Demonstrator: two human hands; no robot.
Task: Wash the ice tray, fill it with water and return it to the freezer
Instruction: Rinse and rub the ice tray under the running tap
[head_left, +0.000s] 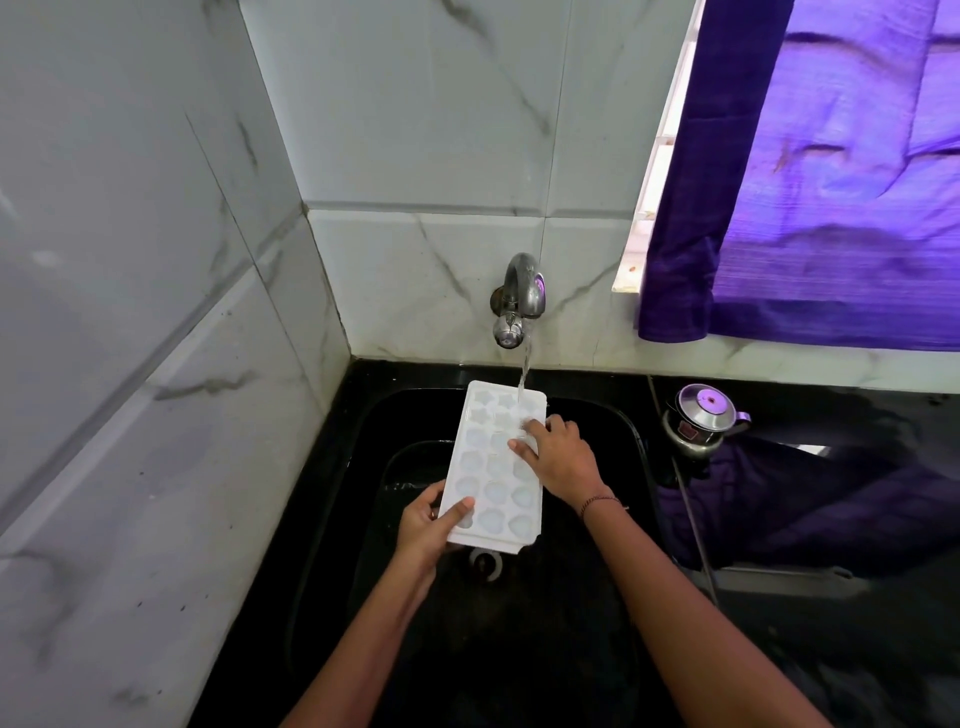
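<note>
Ice tray (493, 462) just below tap (517, 299), far end under the stream (524, 374). Left hand (423, 525) pinches near corner; right hand (558, 457) fingers (521, 446) press flat on cells. Probably light, slippery, flexible; grip by the rims.

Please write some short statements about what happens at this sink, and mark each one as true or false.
1. Water runs from the tap onto the far end of the ice tray. True.
2. The left hand grips the tray's near corner, thumb on top. True.
3. The right hand is turning the tap. False: its fingers rest on the tray's cells.
4. The tray lies on the floor of the sink. False: it is held above the sink.
5. A steel pot stands on the counter to the right of the sink. True.
</note>
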